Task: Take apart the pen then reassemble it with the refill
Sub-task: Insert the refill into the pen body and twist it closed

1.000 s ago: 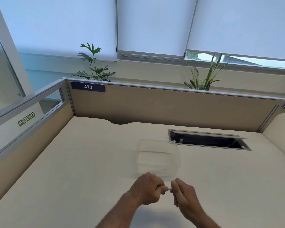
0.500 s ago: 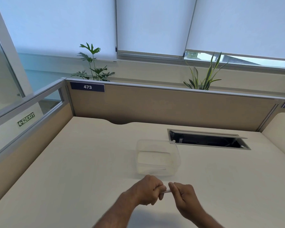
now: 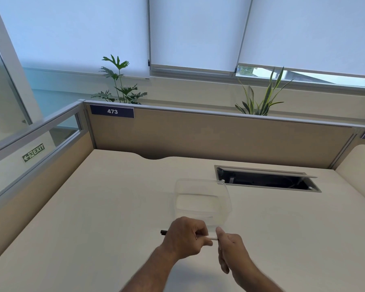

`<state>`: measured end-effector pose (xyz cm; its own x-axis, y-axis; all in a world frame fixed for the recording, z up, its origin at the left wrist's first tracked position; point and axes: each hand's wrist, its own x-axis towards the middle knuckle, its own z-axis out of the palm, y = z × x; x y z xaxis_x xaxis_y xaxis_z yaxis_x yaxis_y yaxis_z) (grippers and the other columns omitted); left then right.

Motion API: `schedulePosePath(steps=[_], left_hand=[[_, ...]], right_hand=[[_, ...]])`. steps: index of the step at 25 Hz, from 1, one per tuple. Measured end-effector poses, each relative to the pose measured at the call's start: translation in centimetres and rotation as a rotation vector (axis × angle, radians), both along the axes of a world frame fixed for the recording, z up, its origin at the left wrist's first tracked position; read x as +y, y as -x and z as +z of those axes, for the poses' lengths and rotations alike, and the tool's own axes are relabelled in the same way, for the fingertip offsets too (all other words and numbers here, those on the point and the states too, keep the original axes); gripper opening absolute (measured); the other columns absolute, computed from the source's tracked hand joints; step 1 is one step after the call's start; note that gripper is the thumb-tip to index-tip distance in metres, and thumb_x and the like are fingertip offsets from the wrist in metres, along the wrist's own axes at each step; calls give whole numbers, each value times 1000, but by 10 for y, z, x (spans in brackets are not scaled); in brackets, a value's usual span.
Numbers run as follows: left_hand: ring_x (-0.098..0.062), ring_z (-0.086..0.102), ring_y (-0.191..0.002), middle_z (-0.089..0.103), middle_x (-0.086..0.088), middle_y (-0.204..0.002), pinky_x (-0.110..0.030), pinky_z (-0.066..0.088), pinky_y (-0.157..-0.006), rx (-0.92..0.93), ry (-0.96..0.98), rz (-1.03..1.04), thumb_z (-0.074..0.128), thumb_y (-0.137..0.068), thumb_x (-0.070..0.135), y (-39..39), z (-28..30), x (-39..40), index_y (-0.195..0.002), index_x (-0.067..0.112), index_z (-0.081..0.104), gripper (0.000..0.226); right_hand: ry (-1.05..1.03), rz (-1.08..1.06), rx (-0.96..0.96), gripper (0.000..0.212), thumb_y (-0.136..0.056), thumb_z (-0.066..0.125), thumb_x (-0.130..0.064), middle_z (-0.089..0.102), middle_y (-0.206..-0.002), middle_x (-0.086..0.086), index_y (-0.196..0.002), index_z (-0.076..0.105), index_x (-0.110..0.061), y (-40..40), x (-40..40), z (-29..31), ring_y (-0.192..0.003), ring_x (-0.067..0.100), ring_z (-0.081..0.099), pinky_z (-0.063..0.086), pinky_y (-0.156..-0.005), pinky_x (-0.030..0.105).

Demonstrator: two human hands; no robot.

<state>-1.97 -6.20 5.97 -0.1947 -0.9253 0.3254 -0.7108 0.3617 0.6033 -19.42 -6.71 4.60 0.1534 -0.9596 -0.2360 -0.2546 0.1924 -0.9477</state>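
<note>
A white pen [image 3: 211, 237] lies level between my two hands, low over the cream desk [image 3: 93, 207]. My left hand [image 3: 184, 236] is closed around its barrel, and a dark end of the pen [image 3: 163, 232] sticks out past the left side of that fist. My right hand [image 3: 230, 247] pinches the pen's right end between thumb and fingertips. Most of the pen is hidden inside the two hands. I cannot tell whether the pen is still in one piece.
A clear plastic tub [image 3: 202, 199] stands on the desk just beyond my hands. An open cable hatch [image 3: 266, 180] is cut into the desk at the back right. Beige partition walls [image 3: 198, 140] close off the back and the left.
The dark end of the pen now shows to the left of my left fist. Both hands stay on the pen in nearly the same place.
</note>
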Motion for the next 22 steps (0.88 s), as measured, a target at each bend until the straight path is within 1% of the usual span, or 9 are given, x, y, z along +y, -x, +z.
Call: schedulePosePath(steps=[2,4,6,8,11,14,17,19,22], left_hand=[[-10,61,-58,72,6,-65,-26,51,-55,-9,-17,2,78,-71,45,-1,-1,0,-75,20,69,26],[-10,57,-56,71,6,-64,-24,48,-54,-24,-50,-16,76,-74,44,-1,-1,0,-75,20,69,25],[-11,55,-55,71,3,-65,-25,48,-54,-48,-90,-50,70,-80,40,-1,1,1,-77,19,71,22],[-11,55,-54,72,0,-67,-29,51,-56,-48,-147,-84,64,-86,35,1,2,2,-76,16,73,24],[-6,51,-44,62,5,-53,-29,51,-51,11,-271,-108,56,-91,29,1,2,6,-71,14,70,29],[-10,50,-36,61,2,-52,-24,48,-41,86,-413,-112,52,-93,30,2,6,9,-69,14,66,32],[-11,48,-32,60,-2,-50,-19,43,-41,148,-524,-148,50,-93,33,1,11,10,-67,15,65,35],[-9,44,-32,60,-1,-48,-18,40,-41,204,-616,-188,48,-93,34,-1,13,9,-67,17,67,36],[-11,41,-35,61,3,-48,-18,34,-40,335,-749,-254,48,-91,31,-2,13,7,-71,18,71,33]], right_hand=[[-10,9,8,65,-103,44,-33,35,-34,0,-40,40,-20,0,1,-1,-27,17,35,26,-35,19],[50,28,61,64,-103,46,-35,36,-35,-1,-41,39,-20,2,1,-4,-28,18,39,29,-35,21],[181,42,131,61,-102,48,-32,39,-35,-7,-43,42,-19,5,1,-6,-30,17,41,33,-37,23],[352,71,222,53,-102,51,-26,45,-38,-10,-48,47,-22,10,1,-7,-36,10,42,36,-43,27],[525,130,304,40,-100,51,-27,50,-46,-10,-61,48,-22,17,0,-7,-43,5,41,35,-47,31],[672,198,386,39,-100,44,-36,48,-52,-1,-66,44,-17,23,-2,-8,-48,12,41,38,-50,37],[770,237,449,36,-98,45,-33,51,-56,0,-67,46,-15,24,-2,-6,-51,17,47,42,-51,38],[829,254,456,34,-97,50,-24,48,-54,0,-64,46,-15,23,-2,-6,-48,15,44,39,-48,35],[859,245,423,37,-93,55,-13,38,-50,1,-59,41,-15,21,-4,-3,-45,10,32,28,-45,25]])
